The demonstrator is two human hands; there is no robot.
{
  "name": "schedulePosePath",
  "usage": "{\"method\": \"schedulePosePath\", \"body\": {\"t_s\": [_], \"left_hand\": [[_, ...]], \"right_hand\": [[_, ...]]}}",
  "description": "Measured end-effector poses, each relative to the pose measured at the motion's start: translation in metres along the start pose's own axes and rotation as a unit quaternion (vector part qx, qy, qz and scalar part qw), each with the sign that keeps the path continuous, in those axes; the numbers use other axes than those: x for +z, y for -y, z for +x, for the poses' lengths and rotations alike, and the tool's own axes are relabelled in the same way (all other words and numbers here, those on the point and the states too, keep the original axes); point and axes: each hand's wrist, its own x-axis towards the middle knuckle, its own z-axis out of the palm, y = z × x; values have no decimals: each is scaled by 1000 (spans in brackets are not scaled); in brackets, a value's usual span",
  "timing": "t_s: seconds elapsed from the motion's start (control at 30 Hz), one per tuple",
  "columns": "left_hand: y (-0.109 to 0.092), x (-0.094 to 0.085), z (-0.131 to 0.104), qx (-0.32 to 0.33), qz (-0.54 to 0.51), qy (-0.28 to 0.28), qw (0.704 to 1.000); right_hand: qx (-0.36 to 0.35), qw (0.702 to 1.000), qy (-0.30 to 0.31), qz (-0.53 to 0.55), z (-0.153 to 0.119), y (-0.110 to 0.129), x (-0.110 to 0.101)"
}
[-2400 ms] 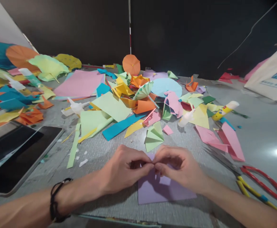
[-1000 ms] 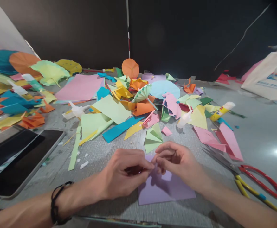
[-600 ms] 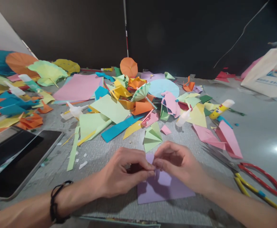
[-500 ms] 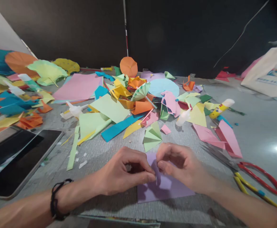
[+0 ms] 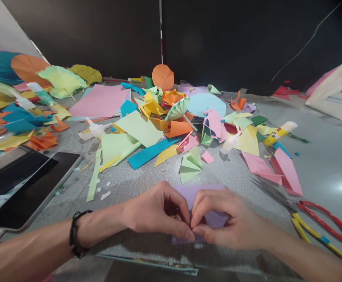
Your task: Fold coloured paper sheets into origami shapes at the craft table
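A sheet of purple paper (image 5: 198, 190) lies on the table in front of me, partly covered by both hands. My left hand (image 5: 159, 211), with a black bracelet (image 5: 78, 234) at the wrist, is over its left part with thumb and forefinger brought together. Facing it, my right hand (image 5: 226, 217) is closed in a pinch as well. The fingertips of the two hands meet above the near part of the sheet. What lies between them, if anything, is hidden.
Scissors (image 5: 291, 205) with red and yellow handles lie right of my right hand. A phone (image 5: 38, 190) is at the left. Beyond are a folded green paper (image 5: 191, 165), a pile of coloured paper, glue bottles (image 5: 231, 143), a glue stick (image 5: 279, 134) and a white bag (image 5: 335, 92).
Both hands have moved nearer to me over the purple paper, and their fingertips, apart before, now touch. The right fingers have closed into a pinch. The view has shifted slightly.
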Motion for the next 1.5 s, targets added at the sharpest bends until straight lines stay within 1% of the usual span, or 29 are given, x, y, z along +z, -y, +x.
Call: {"method": "schedulePosePath", "body": {"t_s": [0.17, 0.27, 0.43, 0.53, 0.7, 0.83, 1.03, 1.13, 1.23, 1.3, 1.4, 1.5], "left_hand": [[1, 0, 2, -9, -8, -6, 1000], [1, 0, 2, -35, 16, -10, 999], [-4, -1, 2, -79, 51, -8, 996], [-6, 0, 1, -92, 61, -13, 994], [-5, 0, 1, -89, 74, -22, 993], [-3, -1, 2, -86, 89, -25, 992], [0, -1, 3, -60, 96, -22, 993], [0, -2, 2, -59, 95, -17, 994], [-1, -2, 2, -76, 79, -12, 994], [-1, -3, 2, -75, 65, -7, 995], [-3, -3, 2, -64, 52, 7, 997], [-4, -3, 2, -65, 47, 18, 997]], "right_hand": [[-18, 999, 24, -13, 0, 2, 0], [-26, 998, 44, -22, -2, 1, -1], [2, 994, 98, -49, -3, 1, -4], [19, 991, 115, -61, -4, 0, -4], [21, 991, 109, -69, -5, -1, -1], [40, 991, 108, -67, -5, 0, -1], [54, 990, 114, -56, -4, -1, 1], [58, 993, 96, -45, -3, -1, 3], [79, 994, 71, -26, -2, -1, 4], [94, 994, 61, -6, -1, 0, 3], [103, 992, 65, 17, 0, 1, 2], [89, 993, 73, 25, 0, 1, 0]]}}
